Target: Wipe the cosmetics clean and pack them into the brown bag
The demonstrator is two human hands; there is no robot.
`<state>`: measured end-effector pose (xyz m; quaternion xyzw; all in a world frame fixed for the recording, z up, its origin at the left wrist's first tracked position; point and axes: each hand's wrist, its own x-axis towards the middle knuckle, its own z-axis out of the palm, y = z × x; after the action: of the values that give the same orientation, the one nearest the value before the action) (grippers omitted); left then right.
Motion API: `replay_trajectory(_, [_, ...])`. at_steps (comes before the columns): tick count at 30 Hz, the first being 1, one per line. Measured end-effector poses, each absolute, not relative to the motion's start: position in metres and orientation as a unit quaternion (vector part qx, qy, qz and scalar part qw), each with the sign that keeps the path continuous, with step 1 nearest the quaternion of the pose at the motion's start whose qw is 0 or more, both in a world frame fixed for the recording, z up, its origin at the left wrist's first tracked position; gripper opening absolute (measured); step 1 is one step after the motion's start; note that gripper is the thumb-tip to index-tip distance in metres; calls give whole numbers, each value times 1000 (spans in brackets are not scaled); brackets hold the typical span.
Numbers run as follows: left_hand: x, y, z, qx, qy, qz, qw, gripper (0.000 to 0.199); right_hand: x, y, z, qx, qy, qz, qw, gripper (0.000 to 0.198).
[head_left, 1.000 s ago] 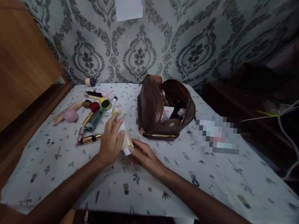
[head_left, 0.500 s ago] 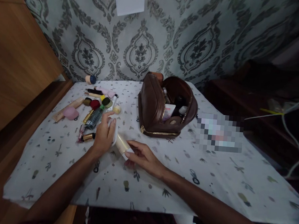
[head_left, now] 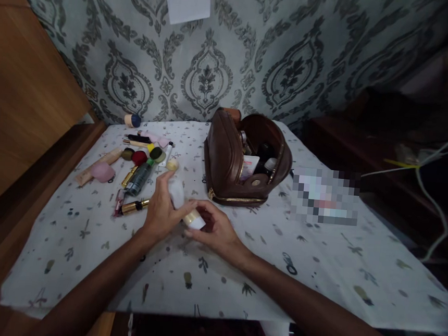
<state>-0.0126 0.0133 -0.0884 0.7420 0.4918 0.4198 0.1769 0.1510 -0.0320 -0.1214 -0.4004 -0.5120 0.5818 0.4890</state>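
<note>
My left hand (head_left: pixel 161 207) is closed round a white cloth (head_left: pixel 176 193), which bulges out between thumb and fingers. Its thumb reaches across to a pale yellow tube (head_left: pixel 193 219) with a white end. From the right, my right hand (head_left: pixel 216 232) grips that tube between thumb and fingers. The cloth and the left hand cover the tube's far end. Just left of my left hand lie a gold tube (head_left: pixel 135 207) and a dark bottle with a green cap (head_left: pixel 140 177). A small cream-coloured jar (head_left: pixel 172 164) sits beyond its fingertips.
An open brown leather bag (head_left: pixel 224 163) stands behind my hands, holding several containers. More cosmetics lie at the left, among them a pink sponge (head_left: pixel 102 172) and a red round item (head_left: pixel 139 158). A blurred-out flat item (head_left: pixel 325 197) lies right. A wooden panel (head_left: pixel 26 93) borders the left.
The left hand and white cloth have shifted right along the pale yellow tube, covering more of it. The thumb now lies over the tube. The view has turned slightly.
</note>
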Motion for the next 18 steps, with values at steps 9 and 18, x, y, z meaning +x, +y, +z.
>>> replay_trajectory(9, [-29,38,-91,666,522,486,219,32,152,-30,-121,-419,-486,590,491,63])
replay_trajectory(18, [-31,27,-70,712,460,525,81,39,154,-28,-115,-433,-424,615,504,56])
